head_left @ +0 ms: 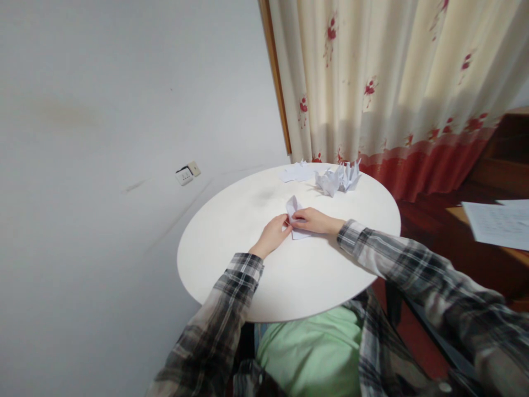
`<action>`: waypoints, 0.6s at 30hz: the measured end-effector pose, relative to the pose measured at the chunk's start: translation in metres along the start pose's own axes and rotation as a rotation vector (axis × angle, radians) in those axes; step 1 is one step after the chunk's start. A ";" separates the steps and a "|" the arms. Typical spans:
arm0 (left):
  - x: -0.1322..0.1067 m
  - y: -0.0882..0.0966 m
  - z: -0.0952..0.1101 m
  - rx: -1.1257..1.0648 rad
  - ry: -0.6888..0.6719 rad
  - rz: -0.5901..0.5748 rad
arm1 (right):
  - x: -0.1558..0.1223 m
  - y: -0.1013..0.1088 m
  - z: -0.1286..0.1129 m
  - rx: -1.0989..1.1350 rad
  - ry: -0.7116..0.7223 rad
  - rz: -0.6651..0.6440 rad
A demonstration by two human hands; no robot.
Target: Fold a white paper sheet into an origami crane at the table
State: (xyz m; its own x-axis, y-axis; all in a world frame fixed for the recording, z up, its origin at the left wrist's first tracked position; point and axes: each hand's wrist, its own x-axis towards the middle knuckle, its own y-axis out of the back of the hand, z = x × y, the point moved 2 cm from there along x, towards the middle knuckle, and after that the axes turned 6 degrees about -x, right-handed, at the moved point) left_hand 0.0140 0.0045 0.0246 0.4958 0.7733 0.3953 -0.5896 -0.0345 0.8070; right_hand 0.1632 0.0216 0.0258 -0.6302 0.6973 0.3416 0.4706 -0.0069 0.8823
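A small white folded paper (294, 212) lies on the round white table (231, 242), one flap standing up. My left hand (273, 234) pinches its near left corner with the fingers curled. My right hand (314, 220) presses down on the paper from the right, fingers together over the fold. Both plaid sleeves reach in from the near edge.
Several folded white paper figures (339, 179) and flat paper sheets (296, 172) sit at the table's far edge. A flowered curtain (392, 82) hangs behind. A wooden desk with a printed sheet (496, 223) stands at right. A wall socket (187, 173) is at left.
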 end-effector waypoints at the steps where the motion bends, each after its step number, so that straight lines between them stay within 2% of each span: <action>1: 0.000 0.000 0.000 0.002 0.000 -0.001 | 0.000 0.000 0.000 -0.003 0.000 0.000; 18: 0.000 0.001 0.003 0.006 0.013 -0.012 | 0.000 0.001 0.000 -0.005 0.011 0.000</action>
State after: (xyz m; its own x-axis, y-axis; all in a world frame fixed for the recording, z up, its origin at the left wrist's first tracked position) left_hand 0.0151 0.0026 0.0268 0.4946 0.7819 0.3796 -0.5797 -0.0286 0.8144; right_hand 0.1635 0.0213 0.0264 -0.6372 0.6892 0.3449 0.4671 -0.0107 0.8842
